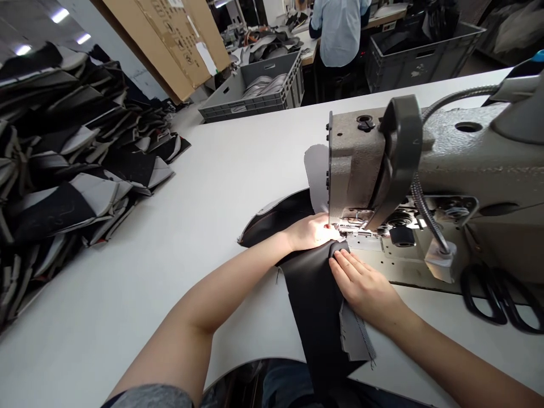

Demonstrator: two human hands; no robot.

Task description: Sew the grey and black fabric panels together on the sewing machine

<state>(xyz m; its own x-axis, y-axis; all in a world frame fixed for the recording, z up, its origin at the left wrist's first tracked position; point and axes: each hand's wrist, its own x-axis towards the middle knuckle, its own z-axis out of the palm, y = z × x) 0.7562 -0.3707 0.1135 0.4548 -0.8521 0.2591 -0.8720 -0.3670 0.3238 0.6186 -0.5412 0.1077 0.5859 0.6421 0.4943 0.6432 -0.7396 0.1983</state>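
Black material (312, 306) runs across the white table (191, 187) to the sewing machine's (476, 164) stitching area, my right hand (369, 286) laid on it, fingers extended, my left hand (312, 231) curled alongside, grip indeterminable, with black-handled scissors (483, 317) lying rightward.

The material (312, 306) is black (its lower flap (352, 335) grey), the tabletop (204, 175) plain white, the sewing machine (480, 150) brownish grey.
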